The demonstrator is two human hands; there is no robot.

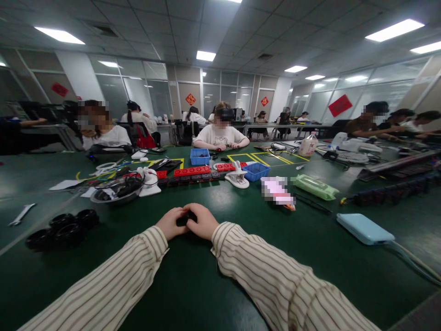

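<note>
From the head camera, both arms in striped sleeves are reaching forward over a green table (206, 285). The left hand (170, 223) and the right hand (203, 221) are meeting at the middle of the table, fingers curled inward and touching each other. Together they are closing around a small black part (183, 219), which is showing only as a dark patch between the thumbs; its shape is too hidden to make out. Both hands are resting on the table surface.

To the left of the hands, well apart, a cluster of black rings (62, 228) is lying on the table, and farther left a wrench (20, 214) is lying flat. Beyond the hands, a metal bowl (115, 192) is holding dark cables. Behind it a row of red and black blocks (188, 174) is running across the table, with a blue bin (200, 156) behind the row and another blue bin (255, 171) to the right. A white clip (237, 177) is sitting just beside that second bin. Farther right, a green packet (315, 187) is lying on the table, and nearer the camera a light blue power bank (365, 228) is lying with a cable trailing off to the right.

Across the table a person in a white shirt (220, 134) is sitting with hands on the table.
</note>
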